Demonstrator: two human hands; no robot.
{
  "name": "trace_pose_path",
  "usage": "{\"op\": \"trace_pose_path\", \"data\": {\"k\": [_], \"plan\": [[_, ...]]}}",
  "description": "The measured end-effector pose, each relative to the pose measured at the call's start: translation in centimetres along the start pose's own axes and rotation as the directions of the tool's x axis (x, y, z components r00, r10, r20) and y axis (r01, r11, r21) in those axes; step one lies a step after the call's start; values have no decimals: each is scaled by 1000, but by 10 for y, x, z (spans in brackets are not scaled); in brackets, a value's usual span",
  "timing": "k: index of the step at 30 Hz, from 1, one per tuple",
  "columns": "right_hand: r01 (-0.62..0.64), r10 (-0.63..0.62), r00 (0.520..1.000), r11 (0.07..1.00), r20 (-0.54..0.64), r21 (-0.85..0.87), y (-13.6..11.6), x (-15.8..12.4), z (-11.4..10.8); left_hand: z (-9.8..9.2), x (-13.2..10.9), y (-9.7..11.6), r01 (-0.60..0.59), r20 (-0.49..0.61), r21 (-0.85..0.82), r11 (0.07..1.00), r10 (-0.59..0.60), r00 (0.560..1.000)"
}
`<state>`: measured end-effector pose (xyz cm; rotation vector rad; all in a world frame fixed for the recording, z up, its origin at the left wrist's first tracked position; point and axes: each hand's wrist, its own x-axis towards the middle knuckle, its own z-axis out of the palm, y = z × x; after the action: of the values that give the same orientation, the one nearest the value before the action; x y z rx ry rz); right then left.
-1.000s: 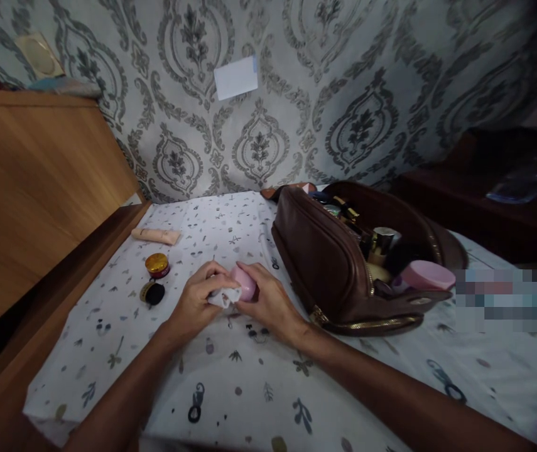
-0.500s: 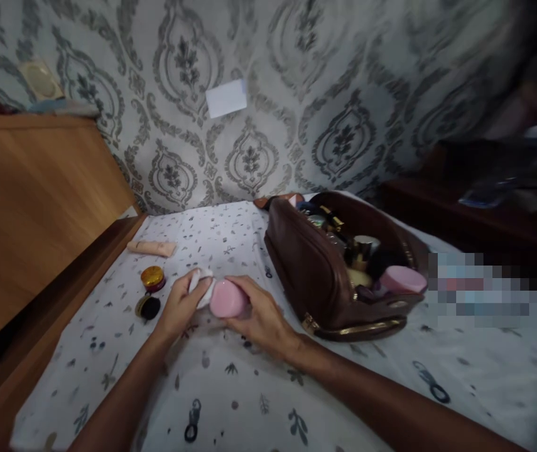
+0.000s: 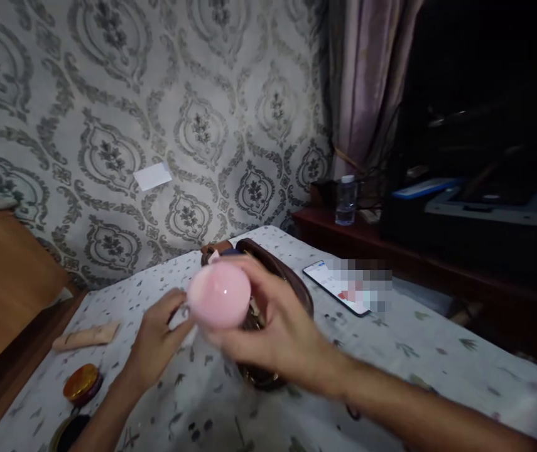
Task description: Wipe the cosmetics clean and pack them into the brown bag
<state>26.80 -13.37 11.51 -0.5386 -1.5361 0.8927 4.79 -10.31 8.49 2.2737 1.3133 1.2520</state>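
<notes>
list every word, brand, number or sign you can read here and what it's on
No text can be read.
Phone screen: marks too small and partly pixelated.
Beige tube: any print too blurred.
Pink round item in the right hand: no lettering visible.

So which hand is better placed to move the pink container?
Likely the right hand: its grip holds the pink container in front of the brown bag; the left hand is alongside, contact unclear.
</notes>
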Motion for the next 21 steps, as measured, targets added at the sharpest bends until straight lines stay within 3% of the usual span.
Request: {"op": "trace_pose_path", "data": {"k": [2, 5, 8, 12, 15, 18, 21], "plan": [[-2, -9, 997, 991, -75, -136, -1, 17, -31, 10, 32, 13, -157, 73, 170, 973, 147, 986], [-40, 19, 995, 978, -103, -207, 11, 40, -67, 27, 76, 29, -364, 276, 362, 858, 275, 921], [-57, 29, 991, 976, -134, -211, 29, 54, -85, 44, 115, 39, -458, 480, 501, 735, 204, 853], [-95, 62, 984, 974, -166, -203, 49, 64, -91, 66, 155, 39, -473, 643, 611, 635, -50, 764], [-120, 78, 981, 965, -179, -235, 59, 67, -93, 79, 169, 33, -478, 701, 607, 634, -145, 698], [-124, 77, 981, 955, -178, -269, 70, 69, -96, 83, 171, 25, -497, 745, 553, 669, -130, 654], [-118, 70, 986, 933, -149, -339, 81, 72, -100, 75, 167, 20, -531, 806, 442, 723, -60, 589]]}}
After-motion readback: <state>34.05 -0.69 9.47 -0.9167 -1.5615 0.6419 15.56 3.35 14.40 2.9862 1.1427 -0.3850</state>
